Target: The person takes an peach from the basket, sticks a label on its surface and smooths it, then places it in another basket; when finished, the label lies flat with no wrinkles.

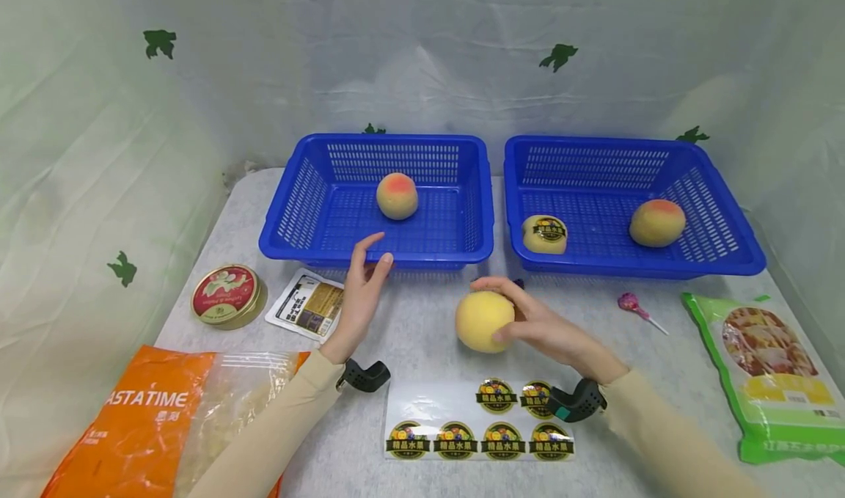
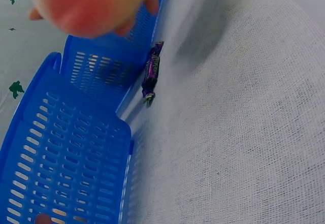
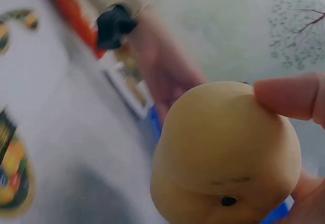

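Note:
A yellow peach (image 1: 485, 322) is in my right hand (image 1: 538, 322), gripped between thumb and fingers above the table. In the right wrist view the peach (image 3: 228, 153) shows its pale side with a small dark spot; the left wrist view catches its red blush. My left hand (image 1: 363, 293) holds nothing; its thumb and index finger are spread apart by the front rim of the left blue basket (image 1: 376, 256). One peach (image 1: 397, 196) lies inside that basket. In the right blue basket (image 1: 634, 263) are a peach with a label (image 1: 545, 235) and a plain one (image 1: 657, 223).
A sticker sheet (image 1: 455, 395) with several round labels lies in front of me. To the left are a round tin (image 1: 227, 296), a flat packet (image 1: 306, 305) and an orange pasta bag (image 1: 145, 425). A lollipop (image 1: 630, 304), purple-wrapped candy (image 2: 151, 74) and green bag (image 1: 772, 373) also lie around.

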{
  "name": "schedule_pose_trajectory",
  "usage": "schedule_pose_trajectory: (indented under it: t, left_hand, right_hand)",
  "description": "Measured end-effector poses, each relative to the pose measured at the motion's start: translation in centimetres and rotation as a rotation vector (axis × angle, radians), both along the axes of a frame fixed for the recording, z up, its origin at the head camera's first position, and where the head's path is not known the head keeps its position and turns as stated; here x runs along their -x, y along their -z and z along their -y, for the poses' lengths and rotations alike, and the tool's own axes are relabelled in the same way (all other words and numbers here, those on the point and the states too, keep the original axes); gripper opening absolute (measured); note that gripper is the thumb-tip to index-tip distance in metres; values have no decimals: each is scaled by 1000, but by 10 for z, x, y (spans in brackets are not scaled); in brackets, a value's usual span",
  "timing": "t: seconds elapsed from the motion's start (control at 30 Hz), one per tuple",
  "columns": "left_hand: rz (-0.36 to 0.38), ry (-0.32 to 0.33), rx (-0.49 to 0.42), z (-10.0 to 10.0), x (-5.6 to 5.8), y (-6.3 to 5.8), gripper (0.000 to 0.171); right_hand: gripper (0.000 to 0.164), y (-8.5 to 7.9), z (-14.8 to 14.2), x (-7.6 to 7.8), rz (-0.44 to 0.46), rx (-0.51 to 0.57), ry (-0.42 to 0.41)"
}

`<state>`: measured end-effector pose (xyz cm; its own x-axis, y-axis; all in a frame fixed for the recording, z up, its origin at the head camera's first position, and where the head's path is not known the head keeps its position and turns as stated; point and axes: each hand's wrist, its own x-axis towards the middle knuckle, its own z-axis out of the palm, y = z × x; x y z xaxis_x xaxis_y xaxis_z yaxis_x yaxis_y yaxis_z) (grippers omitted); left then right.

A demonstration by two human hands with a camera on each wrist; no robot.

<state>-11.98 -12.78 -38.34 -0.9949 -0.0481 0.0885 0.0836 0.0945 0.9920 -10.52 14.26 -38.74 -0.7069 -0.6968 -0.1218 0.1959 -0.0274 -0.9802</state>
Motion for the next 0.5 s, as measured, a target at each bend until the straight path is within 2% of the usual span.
schedule_pose_trajectory:
  t: [0.1,0.23,0.27,0.37,0.5]
  left_hand:
    - [-1,-1,-1,0,0,0,42]
    - [4,-5,1,0,-1,0,41]
    - [5,-5,-1,0,-1,0,41]
    - [7,-6,4,0,-1,-1,41]
    - [11,-2,9,0,-1,-1,42]
  right_hand:
    - [66,14,2,0,-140,-137,71]
    - [63,27,5,2,-325,-284,130]
    - [62,28,6,3,-358,-305,128]
    - [57,18,9,1,-427,-347,95]
    - [57,20,7,3,-470,-355,39]
